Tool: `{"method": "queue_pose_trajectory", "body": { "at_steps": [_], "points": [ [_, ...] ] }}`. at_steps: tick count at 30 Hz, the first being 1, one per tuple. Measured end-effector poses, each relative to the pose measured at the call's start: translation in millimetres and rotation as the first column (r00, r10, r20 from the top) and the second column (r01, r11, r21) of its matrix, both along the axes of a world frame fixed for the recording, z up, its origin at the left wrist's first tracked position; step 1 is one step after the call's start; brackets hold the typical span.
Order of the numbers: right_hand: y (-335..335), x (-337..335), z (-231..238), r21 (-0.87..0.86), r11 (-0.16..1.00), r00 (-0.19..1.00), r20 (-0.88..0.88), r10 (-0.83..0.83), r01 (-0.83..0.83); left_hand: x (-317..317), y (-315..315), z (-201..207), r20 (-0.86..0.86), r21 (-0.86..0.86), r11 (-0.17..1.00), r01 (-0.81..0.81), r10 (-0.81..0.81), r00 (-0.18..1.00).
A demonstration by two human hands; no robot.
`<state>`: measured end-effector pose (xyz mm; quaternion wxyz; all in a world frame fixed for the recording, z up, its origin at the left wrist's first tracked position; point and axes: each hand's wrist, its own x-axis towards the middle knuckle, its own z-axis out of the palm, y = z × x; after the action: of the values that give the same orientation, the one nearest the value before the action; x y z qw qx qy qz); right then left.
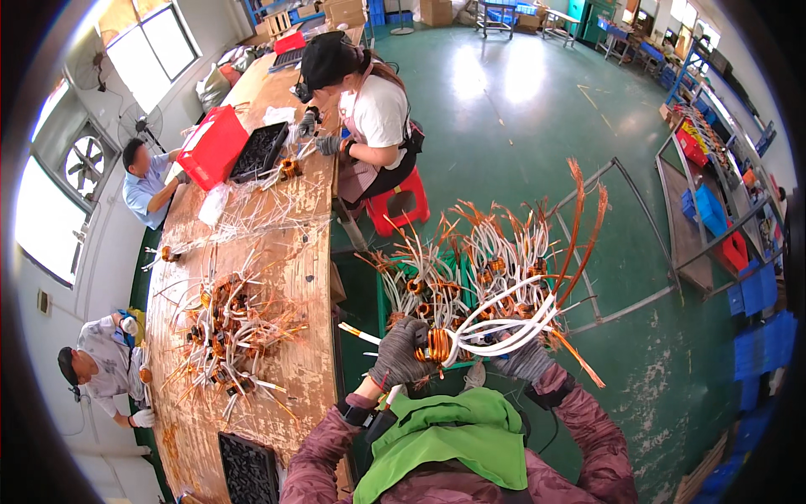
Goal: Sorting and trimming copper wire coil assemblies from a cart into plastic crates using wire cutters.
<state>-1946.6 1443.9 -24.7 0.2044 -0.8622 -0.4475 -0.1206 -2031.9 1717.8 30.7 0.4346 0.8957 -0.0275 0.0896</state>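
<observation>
My left hand (401,351), in a grey glove, is closed around a ring-shaped copper coil (437,345) in front of my body. Thick white-sleeved leads (495,326) loop from this coil to the right and fan out in bare copper ends. My right hand (525,363), also gloved, is at the lower side of these leads with its fingers curled on them; part of the fingers is hidden. Just beyond both hands, green crates (464,290) hold many similar coils (497,265) with white leads and frayed copper tips.
On the long worn wooden table (311,311) at my left lies a heap of coils (222,328). A black tray of small dark parts (248,466) is near me; a red bin (211,147) stands farther off. Several co-workers are around the table. A metal frame (646,202) stands at right.
</observation>
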Motion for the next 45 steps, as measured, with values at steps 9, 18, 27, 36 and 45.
{"method": "queue_pose_trajectory", "body": {
  "at_steps": [9, 18, 27, 36, 45],
  "points": [
    [1.4, 1.8, 36.9, 0.087, 0.991, 0.980, -0.162, 0.116, -0.103, -1.4, -2.1, -22.9, -0.031, -0.174, 0.984, 0.027, -0.032, 0.999],
    [-10.2, 9.9, 45.5, 0.055, 0.976, 0.913, -0.348, 0.215, -0.209, 5.3, -3.1, -25.1, -0.084, -0.230, 0.971, 0.057, -0.078, 0.993],
    [0.1, 3.4, 63.6, 0.108, 0.990, 0.981, -0.164, 0.103, -0.086, 10.1, -1.4, -17.6, -0.103, -0.185, 0.981, 0.049, -0.069, 0.992],
    [6.7, 17.8, 55.3, 0.256, 0.929, 0.872, -0.474, -0.122, 0.269, 39.9, 25.8, 2.9, -0.190, -0.639, 0.768, -0.042, -0.104, 0.976],
    [25.0, 16.5, 60.9, 0.059, 0.952, 0.930, -0.242, -0.277, 0.299, 84.3, 45.6, 22.3, -0.173, -0.958, -0.191, -0.213, -0.204, 0.963]
  ]
}}
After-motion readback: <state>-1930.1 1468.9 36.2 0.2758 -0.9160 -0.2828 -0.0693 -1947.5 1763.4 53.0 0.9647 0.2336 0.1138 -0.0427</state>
